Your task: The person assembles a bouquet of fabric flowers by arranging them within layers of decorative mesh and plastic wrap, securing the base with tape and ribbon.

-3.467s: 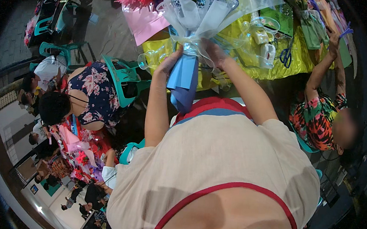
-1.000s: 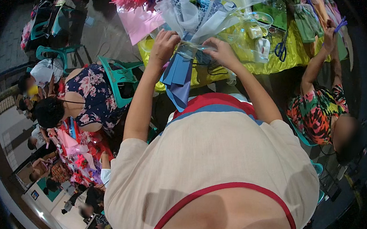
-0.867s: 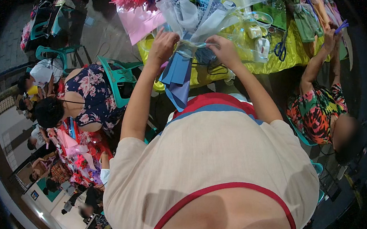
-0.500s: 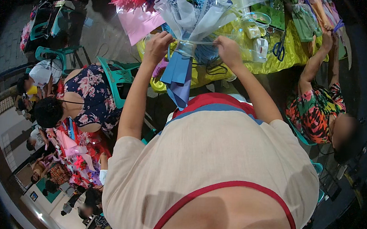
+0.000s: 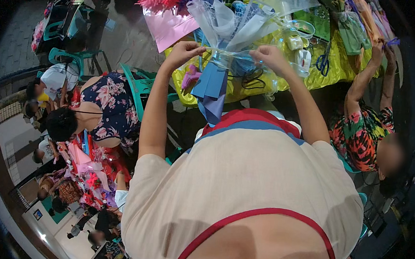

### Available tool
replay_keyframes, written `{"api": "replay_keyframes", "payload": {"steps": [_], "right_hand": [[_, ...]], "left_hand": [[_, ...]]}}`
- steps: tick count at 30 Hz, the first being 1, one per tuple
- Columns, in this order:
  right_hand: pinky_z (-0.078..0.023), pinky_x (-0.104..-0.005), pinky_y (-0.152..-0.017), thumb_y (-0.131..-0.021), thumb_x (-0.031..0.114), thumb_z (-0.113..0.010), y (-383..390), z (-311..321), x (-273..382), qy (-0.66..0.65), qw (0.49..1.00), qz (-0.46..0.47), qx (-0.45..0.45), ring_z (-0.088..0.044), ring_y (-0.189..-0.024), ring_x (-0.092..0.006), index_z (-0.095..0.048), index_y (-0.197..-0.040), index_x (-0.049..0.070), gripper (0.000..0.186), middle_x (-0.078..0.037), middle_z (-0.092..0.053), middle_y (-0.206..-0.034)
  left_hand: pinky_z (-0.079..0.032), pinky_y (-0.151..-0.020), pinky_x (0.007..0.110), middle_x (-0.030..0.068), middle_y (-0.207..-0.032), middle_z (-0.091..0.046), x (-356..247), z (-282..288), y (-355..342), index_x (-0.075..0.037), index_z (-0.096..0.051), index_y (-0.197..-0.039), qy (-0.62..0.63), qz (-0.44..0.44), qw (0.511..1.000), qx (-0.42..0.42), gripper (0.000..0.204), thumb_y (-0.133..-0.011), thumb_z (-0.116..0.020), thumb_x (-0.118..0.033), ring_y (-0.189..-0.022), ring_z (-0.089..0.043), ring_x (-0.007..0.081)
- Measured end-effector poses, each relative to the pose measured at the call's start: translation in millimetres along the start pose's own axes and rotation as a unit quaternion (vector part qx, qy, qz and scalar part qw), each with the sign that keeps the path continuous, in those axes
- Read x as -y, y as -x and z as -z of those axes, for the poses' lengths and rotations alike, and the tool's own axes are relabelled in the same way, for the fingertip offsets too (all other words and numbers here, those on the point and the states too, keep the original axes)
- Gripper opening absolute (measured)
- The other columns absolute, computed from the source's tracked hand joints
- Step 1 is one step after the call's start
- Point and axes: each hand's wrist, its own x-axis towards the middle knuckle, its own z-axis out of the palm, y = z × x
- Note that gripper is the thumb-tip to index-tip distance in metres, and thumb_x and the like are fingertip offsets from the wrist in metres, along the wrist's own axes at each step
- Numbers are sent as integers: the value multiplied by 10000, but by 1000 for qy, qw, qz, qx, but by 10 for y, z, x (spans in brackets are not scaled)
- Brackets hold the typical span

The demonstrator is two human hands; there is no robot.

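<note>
1. taking the bouquet's cinched waist as the centre of the clock, the left hand [image 5: 183, 55] is at nine o'clock, its grip pinched on one side of a pale, see-through ribbon [image 5: 239, 53].
2. the right hand [image 5: 274, 59], slightly blurred, is at three o'clock, its grip pinched on the ribbon's other side, so the ribbon stretches between the two hands.
3. the bouquet [image 5: 209, 84] is between the hands: its white sheer wrap [image 5: 222, 22] flares toward twelve o'clock, and its folded blue paper tapers toward six o'clock, past the near edge of the yellow-covered bench [image 5: 339, 62].
4. a pink glue gun [image 5: 190, 78] is at eight o'clock, near the blue paper; a dark cord [image 5: 254, 80] curls at four.
5. farther out at three o'clock are a white dispenser [image 5: 302, 61] and dark-blue-handled scissors [image 5: 322, 64].
6. a pink sheet [image 5: 169, 28] is at ten o'clock.
</note>
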Motion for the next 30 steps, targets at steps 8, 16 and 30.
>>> {"api": "replay_keyframes", "payload": {"steps": [8, 16, 30], "right_hand": [[-445, -236, -752, -807, 251, -583, 51, 39, 220, -240, 962, 52, 119, -565, -806, -111, -573, -937, 17, 267, -28, -595, -858], [-434, -205, -655, -822, 235, -565, -46, 69, 270, -316, 946, -12, 70, -529, -679, -73, -575, -963, 36, 244, 4, -572, -774], [-339, -193, -408, -795, 239, -593, -32, 341, 186, 6, 995, 29, 91, -429, -433, -42, -617, -830, 31, 213, -13, -583, -597]], "left_hand": [[-378, -527, 190, 11, -651, -562, -205, 41, 47, -31, -599, -757, 301, 43, 952, 40, 264, -791, -583, -293, -613, -541, 75], [-440, -604, 270, 70, -713, -606, -196, 165, 31, -46, -589, -873, 40, 7, 999, -11, 222, -754, -553, -229, -694, -591, 158], [-440, -586, 299, 64, -684, -621, -330, 307, 134, -58, -643, -799, -214, 33, 975, -41, 241, -766, -586, -290, -613, -584, 179]]}}
